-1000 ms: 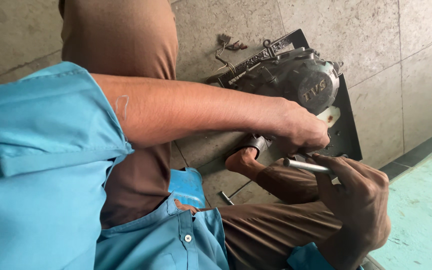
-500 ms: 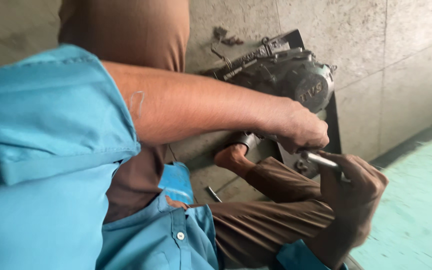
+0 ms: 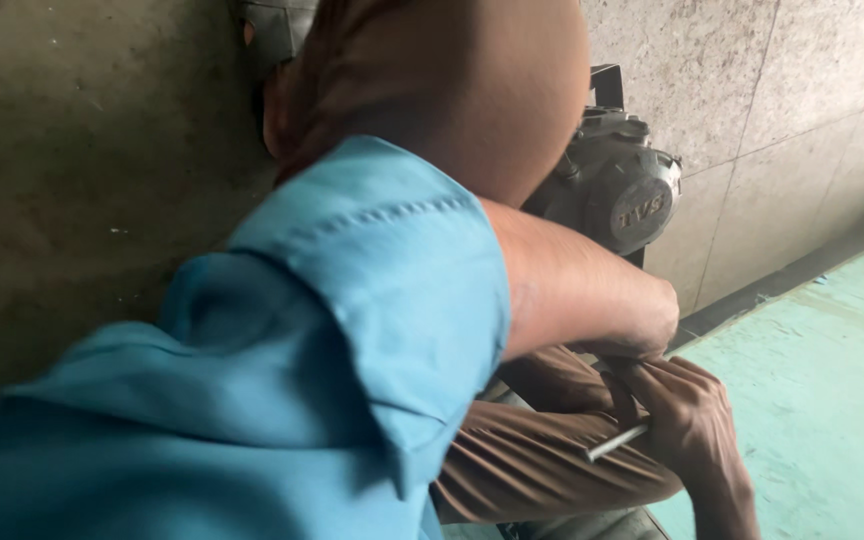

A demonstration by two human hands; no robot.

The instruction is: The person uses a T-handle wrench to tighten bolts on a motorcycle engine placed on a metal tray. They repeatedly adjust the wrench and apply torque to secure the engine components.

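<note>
The right hand (image 3: 697, 420) is closed on a thin grey metal rod (image 3: 617, 440), judged light, rigid and slick, best gripped mid-shaft; the left hand (image 3: 642, 320), just above, shows no readable grip.

Repair workshop: engine (image 3: 617, 190) on stone-tiled floor (image 3: 732, 100).

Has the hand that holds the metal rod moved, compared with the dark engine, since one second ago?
Yes. The right hand with the metal rod now sits farther below the dark engine, nearer the person's trouser leg.

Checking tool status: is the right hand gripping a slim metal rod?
Yes, the right hand is closed around a slim metal rod above the knee.
</note>
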